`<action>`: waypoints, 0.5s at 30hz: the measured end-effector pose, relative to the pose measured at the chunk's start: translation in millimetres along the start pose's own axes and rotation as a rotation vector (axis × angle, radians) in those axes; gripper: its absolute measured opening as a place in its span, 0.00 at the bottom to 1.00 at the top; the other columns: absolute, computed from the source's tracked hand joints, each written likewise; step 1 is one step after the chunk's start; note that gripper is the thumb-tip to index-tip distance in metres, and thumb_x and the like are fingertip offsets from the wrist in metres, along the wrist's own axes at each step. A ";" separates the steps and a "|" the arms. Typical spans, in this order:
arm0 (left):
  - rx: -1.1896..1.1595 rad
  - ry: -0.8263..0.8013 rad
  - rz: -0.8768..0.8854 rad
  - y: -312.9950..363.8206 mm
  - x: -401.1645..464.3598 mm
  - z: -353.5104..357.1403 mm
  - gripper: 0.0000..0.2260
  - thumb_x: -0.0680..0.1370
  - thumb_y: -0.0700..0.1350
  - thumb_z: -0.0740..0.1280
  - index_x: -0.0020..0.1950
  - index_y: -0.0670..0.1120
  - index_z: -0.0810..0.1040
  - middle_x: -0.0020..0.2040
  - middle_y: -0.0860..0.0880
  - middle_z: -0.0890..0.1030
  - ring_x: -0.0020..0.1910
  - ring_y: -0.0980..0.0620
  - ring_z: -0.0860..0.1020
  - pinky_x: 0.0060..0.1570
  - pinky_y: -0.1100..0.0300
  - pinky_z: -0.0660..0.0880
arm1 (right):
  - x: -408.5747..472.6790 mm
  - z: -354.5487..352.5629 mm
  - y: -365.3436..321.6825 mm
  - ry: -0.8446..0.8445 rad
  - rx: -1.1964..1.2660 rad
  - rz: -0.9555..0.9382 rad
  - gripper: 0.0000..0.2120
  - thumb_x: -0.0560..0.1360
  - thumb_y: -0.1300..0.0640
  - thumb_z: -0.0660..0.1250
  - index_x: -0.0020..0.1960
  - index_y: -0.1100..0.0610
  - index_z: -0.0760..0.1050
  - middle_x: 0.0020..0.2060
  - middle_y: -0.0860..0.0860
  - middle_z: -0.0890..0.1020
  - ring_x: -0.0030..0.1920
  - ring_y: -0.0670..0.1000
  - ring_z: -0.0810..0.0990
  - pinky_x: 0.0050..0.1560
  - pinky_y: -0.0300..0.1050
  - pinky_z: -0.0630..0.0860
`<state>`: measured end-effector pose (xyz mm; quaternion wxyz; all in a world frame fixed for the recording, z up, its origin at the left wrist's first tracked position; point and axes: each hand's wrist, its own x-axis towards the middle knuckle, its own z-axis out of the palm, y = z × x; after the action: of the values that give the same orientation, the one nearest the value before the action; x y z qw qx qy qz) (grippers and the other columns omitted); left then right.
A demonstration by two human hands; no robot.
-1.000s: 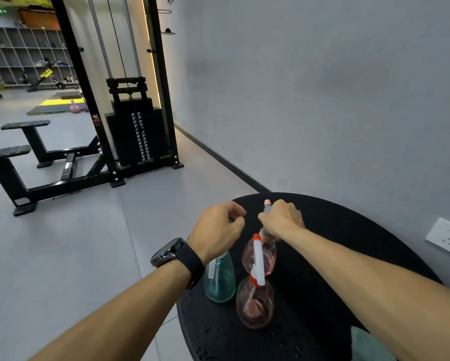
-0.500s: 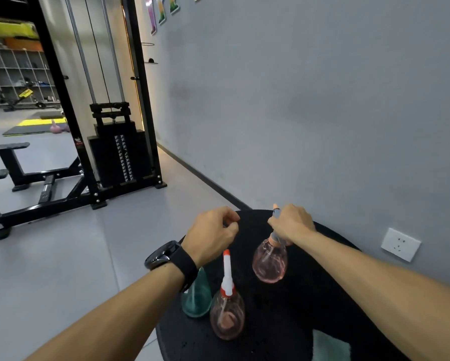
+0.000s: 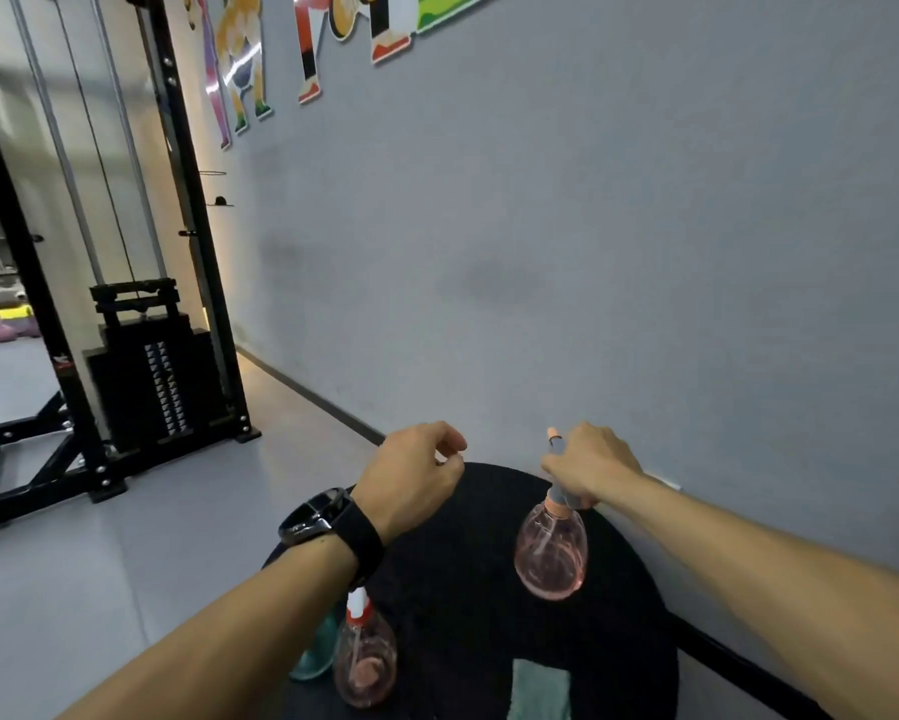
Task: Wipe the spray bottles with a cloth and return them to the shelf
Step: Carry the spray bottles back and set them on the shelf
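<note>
- Gripping the grey spray head, my right hand (image 3: pixel 590 462) held a pink bottle (image 3: pixel 551 556) above the round black table (image 3: pixel 463 589); its clear, bulb-shaped body hung below my curled fingers, the orange nozzle tip poking out past them.
- My left hand (image 3: pixel 411 478) hovered well apart from that bottle, fingers loosely curled with thumb near forefinger, holding nothing I could see; a black watch (image 3: pixel 327 519) sat on the wrist.
- Near the table's close edge stood a second pink bottle (image 3: pixel 365 662) with a white-and-red sprayer, and just behind it a teal bottle (image 3: pixel 316 657), partly hidden by my forearm.
- A soft pale-green cloth (image 3: pixel 539 691) lay flat on the speckled tabletop, touched by neither hand.
</note>
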<state>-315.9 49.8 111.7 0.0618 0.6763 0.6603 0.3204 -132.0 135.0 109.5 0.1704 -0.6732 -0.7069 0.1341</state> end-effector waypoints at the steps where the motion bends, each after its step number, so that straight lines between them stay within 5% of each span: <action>1: 0.005 -0.003 0.017 10.2 -2.0 0.5 0.11 0.81 0.46 0.63 0.61 0.48 0.80 0.55 0.54 0.83 0.51 0.55 0.80 0.53 0.62 0.76 | -5.9 -9.7 7.4 0.002 0.001 0.009 0.14 0.77 0.55 0.63 0.35 0.57 0.66 0.34 0.52 0.73 0.37 0.53 0.74 0.27 0.40 0.64; 15: -0.004 -0.098 0.260 146.5 -36.7 31.5 0.11 0.81 0.46 0.63 0.61 0.48 0.79 0.57 0.53 0.82 0.51 0.56 0.80 0.49 0.66 0.72 | -115.8 -115.3 110.3 0.037 0.047 0.100 0.13 0.75 0.54 0.65 0.34 0.58 0.70 0.30 0.52 0.76 0.30 0.52 0.76 0.27 0.38 0.68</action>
<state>-171.8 8.7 148.2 0.0532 0.7709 0.5628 0.2935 20.7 21.2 160.8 0.1925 -0.7059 -0.6657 0.1466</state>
